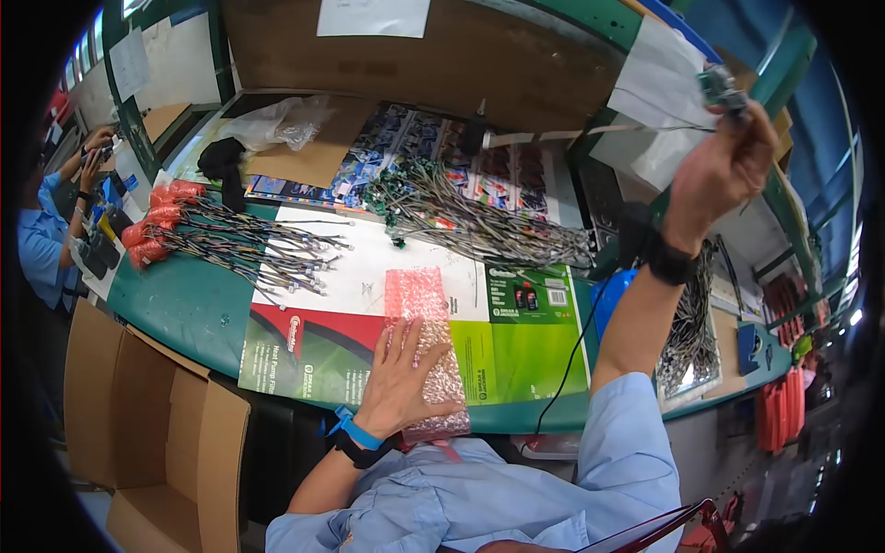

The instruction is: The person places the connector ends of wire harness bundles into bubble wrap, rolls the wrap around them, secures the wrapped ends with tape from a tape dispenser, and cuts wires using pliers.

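My left hand [398, 378] lies flat with its fingers spread on a strip of pink bubble wrap [419, 297] at the table's front edge. Raised at the upper right, my right hand [724, 170] is closed on a small green circuit board [722, 90] with a cable. The pale cable [590, 134] stretches left from the hand toward a dark piece above the pile. Motion blurs the board's details. Below it, a large bundle of cables with green boards [479, 217] lies on the table.
Several cable bundles wrapped in pink bubble wrap [164, 217] lie at the left. An open cardboard box [152, 424] stands at the lower left. More cables [690, 336] lie at the right. A co-worker in a blue shirt [46, 235] works at the far left.
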{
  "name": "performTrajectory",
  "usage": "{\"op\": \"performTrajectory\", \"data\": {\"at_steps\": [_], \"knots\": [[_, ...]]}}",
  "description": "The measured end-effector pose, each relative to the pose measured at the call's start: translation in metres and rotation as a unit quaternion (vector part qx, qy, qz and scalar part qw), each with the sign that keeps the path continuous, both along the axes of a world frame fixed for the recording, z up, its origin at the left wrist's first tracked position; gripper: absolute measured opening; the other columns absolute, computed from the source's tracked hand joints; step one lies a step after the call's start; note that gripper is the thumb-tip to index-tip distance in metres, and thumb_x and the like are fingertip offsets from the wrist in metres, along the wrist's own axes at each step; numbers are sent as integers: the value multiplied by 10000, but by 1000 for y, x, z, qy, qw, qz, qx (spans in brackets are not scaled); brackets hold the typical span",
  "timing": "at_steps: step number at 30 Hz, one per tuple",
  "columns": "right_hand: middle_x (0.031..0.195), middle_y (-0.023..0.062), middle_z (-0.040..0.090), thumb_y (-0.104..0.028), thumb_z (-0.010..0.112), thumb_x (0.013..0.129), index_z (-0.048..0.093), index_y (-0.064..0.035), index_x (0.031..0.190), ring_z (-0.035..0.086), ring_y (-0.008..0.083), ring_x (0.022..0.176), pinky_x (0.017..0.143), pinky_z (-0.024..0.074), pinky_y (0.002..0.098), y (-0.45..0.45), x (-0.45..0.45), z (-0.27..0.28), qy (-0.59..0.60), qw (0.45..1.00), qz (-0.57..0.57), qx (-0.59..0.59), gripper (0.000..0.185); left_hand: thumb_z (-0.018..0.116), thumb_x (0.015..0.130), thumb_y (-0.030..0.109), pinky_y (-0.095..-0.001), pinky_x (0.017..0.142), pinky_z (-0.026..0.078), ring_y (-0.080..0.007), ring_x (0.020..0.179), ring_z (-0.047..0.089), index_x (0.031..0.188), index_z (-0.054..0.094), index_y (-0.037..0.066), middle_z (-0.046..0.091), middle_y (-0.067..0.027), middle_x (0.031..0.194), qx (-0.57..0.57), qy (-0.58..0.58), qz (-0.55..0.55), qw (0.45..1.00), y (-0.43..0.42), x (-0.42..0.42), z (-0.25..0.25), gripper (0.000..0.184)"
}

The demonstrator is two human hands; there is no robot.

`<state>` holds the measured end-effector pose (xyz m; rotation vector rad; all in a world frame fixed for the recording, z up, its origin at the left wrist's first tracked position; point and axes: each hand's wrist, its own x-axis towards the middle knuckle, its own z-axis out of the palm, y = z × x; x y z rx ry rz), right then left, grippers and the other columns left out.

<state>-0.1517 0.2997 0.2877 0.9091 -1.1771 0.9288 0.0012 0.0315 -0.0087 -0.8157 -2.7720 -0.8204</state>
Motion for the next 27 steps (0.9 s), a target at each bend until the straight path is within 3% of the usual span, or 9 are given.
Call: {"op": "performTrajectory", "data": {"at_steps": [5,7,8,10,13,19,21,22,27], "knots": [[972,62,717,150,611,849,680,-3,1084,684,146,809,790,548,266,-10,42,-21,-134,980,-45,143,289,747,705,700,-586,1204,162,-493,1465,244,1416,540,168,319,-319,1551,1,-8,7,1000,1,5,-3,912],[906,60,710,155,624,763,696,-40,1046,665,168,807,801,494,310,-45,65,-69,-214,921,-191,263,351,741,721,688,-587,1203,163,-490,1467,239,1417,538,160,323,-316,1548,-5,-5,21,1000,4,10,-3,896],[903,74,701,41,675,848,715,-54,981,666,211,805,763,485,334,-56,69,-101,-245,892,-217,313,168,771,716,637,-584,1204,169,-482,1465,246,1410,544,124,336,-314,1542,2,-8,26,1000,5,13,-1,892],[828,113,696,13,670,874,699,-32,986,689,219,779,715,502,329,-74,57,-191,-420,845,-66,325,124,780,710,627,-585,1204,170,-480,1465,248,1408,543,120,335,-311,1543,2,-3,34,999,7,20,-4,895],[838,103,659,-90,648,944,685,-27,1011,619,252,782,756,452,363,-88,57,-267,-685,688,146,191,99,794,704,601,-589,1204,172,-470,1467,251,1400,545,110,336,-302,1544,10,6,48,999,8,27,-3,888],[845,133,653,-62,711,878,708,-12,967,651,270,805,724,502,360,-74,51,-290,-652,698,78,285,102,776,810,479,-557,1198,212,-447,1464,288,1368,556,97,396,-274,1509,59,-15,39,997,-6,26,-4,712],[849,134,656,-59,730,856,713,-15,956,658,281,819,730,505,372,-70,54,-291,-648,696,87,296,111,800,837,339,-483,1117,390,-403,1331,508,1286,583,52,568,-264,1341,208,-110,57,970,-19,17,1,576],[854,132,659,-56,742,838,717,-19,945,660,295,829,733,508,383,-70,55,-286,-642,694,77,317,115,786,869,185,-375,940,534,-318,1091,680,1211,594,20,682,-201,1123,251,-155,87,952,-24,12,13,426],[855,120,664,-30,753,824,738,-28,928,659,269,817,736,513,357,-74,58,-283,-590,718,45,367,106,735,870,20,-317,753,571,-231,877,700,1186,587,-16,671,-150,1021,295,-155,124,935,-44,-31,15,351]]}}
